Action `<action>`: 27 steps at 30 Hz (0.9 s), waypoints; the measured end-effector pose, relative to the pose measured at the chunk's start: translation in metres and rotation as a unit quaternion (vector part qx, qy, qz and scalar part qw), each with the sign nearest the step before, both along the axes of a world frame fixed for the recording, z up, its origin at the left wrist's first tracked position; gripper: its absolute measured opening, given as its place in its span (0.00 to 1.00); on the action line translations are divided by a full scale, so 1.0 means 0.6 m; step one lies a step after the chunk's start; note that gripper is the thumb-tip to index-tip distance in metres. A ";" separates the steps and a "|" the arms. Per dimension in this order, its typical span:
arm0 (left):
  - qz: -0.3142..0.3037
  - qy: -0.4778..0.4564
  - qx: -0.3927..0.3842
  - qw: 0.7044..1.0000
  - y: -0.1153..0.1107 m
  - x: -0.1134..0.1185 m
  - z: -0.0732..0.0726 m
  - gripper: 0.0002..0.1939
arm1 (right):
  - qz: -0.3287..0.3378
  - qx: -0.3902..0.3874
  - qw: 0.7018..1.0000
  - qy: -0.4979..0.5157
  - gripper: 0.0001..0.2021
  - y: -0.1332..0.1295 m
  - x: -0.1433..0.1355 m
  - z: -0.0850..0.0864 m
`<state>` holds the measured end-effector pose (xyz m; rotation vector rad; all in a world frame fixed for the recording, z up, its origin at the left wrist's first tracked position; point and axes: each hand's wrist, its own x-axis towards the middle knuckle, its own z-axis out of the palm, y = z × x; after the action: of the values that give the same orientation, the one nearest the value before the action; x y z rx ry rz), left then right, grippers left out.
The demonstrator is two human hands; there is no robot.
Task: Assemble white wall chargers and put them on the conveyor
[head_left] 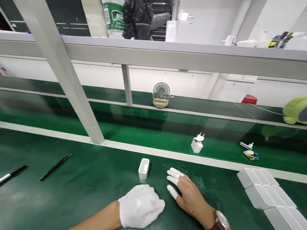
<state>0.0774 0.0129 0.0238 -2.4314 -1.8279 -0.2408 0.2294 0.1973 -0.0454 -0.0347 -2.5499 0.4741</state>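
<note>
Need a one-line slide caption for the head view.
Gloved left hand and finger-cotted right hand rest on the green bench near an open white casing.
</note>
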 end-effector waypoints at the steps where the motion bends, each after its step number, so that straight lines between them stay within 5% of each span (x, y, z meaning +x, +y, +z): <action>1: -0.001 0.010 -0.018 1.000 0.000 0.001 -0.005 0.09 | 0.000 0.000 1.000 -0.003 0.17 0.000 0.000 -0.001; 15: 0.034 -0.015 -0.079 0.996 -0.020 -0.002 -0.018 0.13 | 0.009 0.018 0.999 -0.030 0.26 0.016 0.010 -0.069; 23: 0.012 -0.016 -0.034 0.999 -0.019 -0.007 -0.022 0.09 | -0.001 0.007 1.000 -0.027 0.18 -0.010 -0.013 -0.004; 27: 0.008 -0.050 0.048 0.998 -0.013 -0.011 -0.029 0.10 | -0.010 0.040 0.998 -0.041 0.14 -0.002 -0.020 0.031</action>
<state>0.0706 0.0052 0.0066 -2.3792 -1.8296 -0.4454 0.2175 0.1959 -0.0269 -0.0516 -2.6437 0.3690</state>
